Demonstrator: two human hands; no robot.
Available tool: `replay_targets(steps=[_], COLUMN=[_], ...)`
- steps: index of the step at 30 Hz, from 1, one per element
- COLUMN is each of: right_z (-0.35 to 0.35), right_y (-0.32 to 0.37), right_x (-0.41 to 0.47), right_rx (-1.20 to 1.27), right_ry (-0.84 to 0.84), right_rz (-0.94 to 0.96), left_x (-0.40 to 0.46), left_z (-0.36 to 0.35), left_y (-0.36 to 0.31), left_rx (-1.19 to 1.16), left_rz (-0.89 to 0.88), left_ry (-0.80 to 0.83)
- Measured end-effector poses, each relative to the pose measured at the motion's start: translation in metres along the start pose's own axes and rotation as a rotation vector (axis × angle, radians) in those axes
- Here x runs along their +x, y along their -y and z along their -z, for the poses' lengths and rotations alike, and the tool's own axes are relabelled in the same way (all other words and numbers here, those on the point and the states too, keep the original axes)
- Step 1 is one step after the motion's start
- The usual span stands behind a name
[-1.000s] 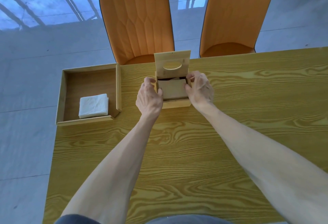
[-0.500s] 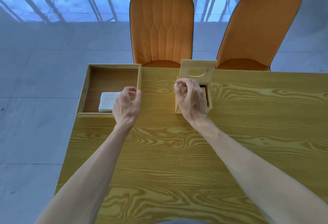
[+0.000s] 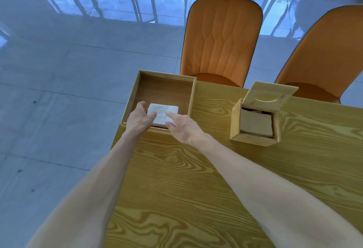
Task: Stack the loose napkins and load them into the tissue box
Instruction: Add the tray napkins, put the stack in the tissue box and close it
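Observation:
A white stack of napkins (image 3: 164,111) lies in the near part of a shallow wooden tray (image 3: 167,87) at the table's left corner. My left hand (image 3: 138,119) is at the stack's left edge with fingers apart, touching it. My right hand (image 3: 182,126) reaches over the tray's front wall, its fingers spread on the stack's near right corner. The wooden tissue box (image 3: 254,127) stands to the right with its slotted lid (image 3: 270,96) tipped up and back; a flat wooden plate shows inside it.
The yellow wood-grain table (image 3: 196,179) runs toward me. Its left edge drops to a grey tiled floor just beside the tray. Two orange chairs (image 3: 221,39) stand behind the far edge.
Both hands left the tissue box and moved left to the tray. They now rest on the napkin stack. The view swung left, so the box sits at the right.

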State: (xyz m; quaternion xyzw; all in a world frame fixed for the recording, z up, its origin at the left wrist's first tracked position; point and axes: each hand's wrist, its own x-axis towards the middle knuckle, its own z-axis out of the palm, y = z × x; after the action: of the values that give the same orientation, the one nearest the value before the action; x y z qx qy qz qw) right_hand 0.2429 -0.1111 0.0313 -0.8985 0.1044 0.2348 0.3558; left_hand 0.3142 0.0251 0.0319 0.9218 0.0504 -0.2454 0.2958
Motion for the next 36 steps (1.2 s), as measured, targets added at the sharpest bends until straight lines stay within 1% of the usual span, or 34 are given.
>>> replay_targets(steps=[3,8,12,14,16,18,20,23,24,26,29,32,36], right_z=[-0.007,-0.008,-0.006,-0.006,-0.006,-0.005,-0.003,-0.001,0.0,0.003,0.007,0.008,0.0], right_y=[-0.001,-0.006,-0.007,-0.008,-0.008,-0.008,-0.009,-0.011,-0.013,-0.016,-0.021,-0.025,-0.026], right_x=[0.01,0.011,0.014,0.015,0.015,0.013,0.011,0.011,0.012,0.014,0.018,0.021,0.022], right_rx=[-0.032,-0.033,-0.023,0.004,0.034,0.068,0.092,0.141,0.151,0.173,0.144,0.048,0.026], right_ry=[0.056,0.094,0.117,0.112,0.094,0.037,-0.105,-0.379,-0.428,-0.431,-0.337,-0.292,-0.279], right_rz=[-0.024,-0.024,-0.037,-0.05,-0.051,-0.035,-0.017,-0.047,-0.062,-0.066,-0.023,-0.016,-0.018], left_x=[0.01,0.025,0.037,0.039,0.039,0.037,0.037,0.035,0.034,0.032,0.028,0.028,0.028], left_z=[-0.001,0.0,0.002,0.002,0.002,0.003,0.006,0.01,0.01,0.01,0.009,0.007,0.007], left_y=[-0.003,-0.003,0.001,0.002,0.002,0.004,0.01,0.021,0.024,0.028,0.03,0.03,0.029], left_rx=[0.019,-0.005,-0.139,-0.197,-0.239,-0.267,-0.3,-0.392,-0.42,-0.468,-0.486,-0.409,-0.325], left_rz=[0.022,0.089,0.208,0.218,0.186,0.154,0.097,-0.008,-0.039,-0.092,-0.139,-0.181,-0.22], left_ry=[0.042,0.003,0.052,0.085,0.124,0.158,0.192,0.263,0.279,0.306,0.342,0.334,0.297])
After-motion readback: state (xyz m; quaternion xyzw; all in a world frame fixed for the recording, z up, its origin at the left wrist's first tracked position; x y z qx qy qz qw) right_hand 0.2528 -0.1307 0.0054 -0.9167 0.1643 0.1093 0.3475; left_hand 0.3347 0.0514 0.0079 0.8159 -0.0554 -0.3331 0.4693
